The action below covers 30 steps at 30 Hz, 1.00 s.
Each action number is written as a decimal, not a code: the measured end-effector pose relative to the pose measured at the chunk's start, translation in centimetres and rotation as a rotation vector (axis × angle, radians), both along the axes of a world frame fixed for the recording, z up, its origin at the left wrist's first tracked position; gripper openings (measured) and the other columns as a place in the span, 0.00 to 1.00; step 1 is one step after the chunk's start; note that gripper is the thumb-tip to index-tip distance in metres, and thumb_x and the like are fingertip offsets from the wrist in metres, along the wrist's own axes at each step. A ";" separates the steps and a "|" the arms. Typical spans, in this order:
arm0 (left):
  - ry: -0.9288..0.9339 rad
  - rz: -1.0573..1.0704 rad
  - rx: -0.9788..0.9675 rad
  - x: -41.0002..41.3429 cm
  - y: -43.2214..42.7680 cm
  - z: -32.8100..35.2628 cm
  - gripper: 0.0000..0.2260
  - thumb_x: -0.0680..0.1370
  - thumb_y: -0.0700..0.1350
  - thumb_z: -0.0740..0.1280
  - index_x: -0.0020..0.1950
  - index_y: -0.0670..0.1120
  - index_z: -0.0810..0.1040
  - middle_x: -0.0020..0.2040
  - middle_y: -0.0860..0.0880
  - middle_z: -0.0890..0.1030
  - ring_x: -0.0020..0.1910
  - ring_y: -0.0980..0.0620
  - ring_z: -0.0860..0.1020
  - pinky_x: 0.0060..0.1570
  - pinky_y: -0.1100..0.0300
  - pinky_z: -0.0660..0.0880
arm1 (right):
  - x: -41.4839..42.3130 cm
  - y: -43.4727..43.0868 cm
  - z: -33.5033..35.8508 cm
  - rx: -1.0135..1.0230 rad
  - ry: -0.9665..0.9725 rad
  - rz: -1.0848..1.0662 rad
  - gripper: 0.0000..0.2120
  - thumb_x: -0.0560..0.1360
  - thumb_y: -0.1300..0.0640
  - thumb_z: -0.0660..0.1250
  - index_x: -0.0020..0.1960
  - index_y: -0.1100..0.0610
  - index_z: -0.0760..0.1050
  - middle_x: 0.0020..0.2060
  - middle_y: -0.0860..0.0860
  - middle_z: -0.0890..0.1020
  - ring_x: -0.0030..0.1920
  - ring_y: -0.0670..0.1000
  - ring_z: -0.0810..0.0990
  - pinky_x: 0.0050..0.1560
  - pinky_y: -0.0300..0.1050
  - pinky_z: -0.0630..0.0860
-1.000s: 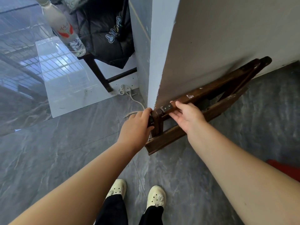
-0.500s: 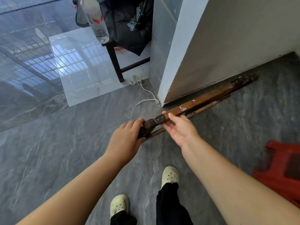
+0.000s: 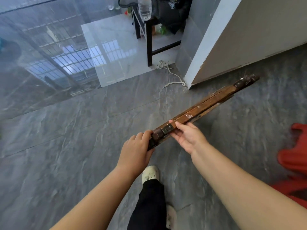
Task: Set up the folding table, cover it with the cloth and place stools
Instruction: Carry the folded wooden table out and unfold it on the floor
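The folded wooden table (image 3: 206, 107) is dark brown and seen edge-on, running from my hands up to the right above the grey floor. My left hand (image 3: 137, 150) grips its near corner, fingers wrapped over the end. My right hand (image 3: 187, 136) holds the same edge just beside a metal bracket, thumb on top. The far end reaches toward the wall's base. A red plastic stool (image 3: 294, 156) stands at the right edge, partly cut off. No cloth is in sight.
A grey wall corner (image 3: 206, 52) juts in at the upper right. A dark chair (image 3: 149, 39) with a black jacket and a plastic bottle stands behind it. A white cord (image 3: 172, 75) lies on the floor. My feet are below the hands.
The folded table has come away from the wall and been carried back toward me and to the left. Both hands keep their hold. The red stool has come further into sight.
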<state>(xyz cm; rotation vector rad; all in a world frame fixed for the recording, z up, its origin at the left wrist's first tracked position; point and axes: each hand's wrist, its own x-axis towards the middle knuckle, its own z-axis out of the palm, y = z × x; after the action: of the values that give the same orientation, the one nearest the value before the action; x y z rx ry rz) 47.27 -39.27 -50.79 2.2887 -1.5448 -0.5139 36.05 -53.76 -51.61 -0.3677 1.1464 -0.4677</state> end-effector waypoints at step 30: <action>0.093 0.109 0.117 -14.6 52.9 -0.4 0.24 0.67 0.49 0.70 0.60 0.46 0.67 0.43 0.47 0.78 0.38 0.44 0.77 0.33 0.50 0.76 | -9.8 51.0 2.0 -0.003 0.230 0.286 0.08 0.78 0.68 0.57 0.46 0.58 0.70 0.42 0.56 0.80 0.44 0.52 0.80 0.37 0.46 0.79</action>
<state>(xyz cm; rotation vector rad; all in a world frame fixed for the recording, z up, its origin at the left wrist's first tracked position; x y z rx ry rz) 32.63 13.66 -51.18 2.3842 -1.3711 -0.6872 26.28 -2.79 -49.59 -0.5900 1.2909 -0.1791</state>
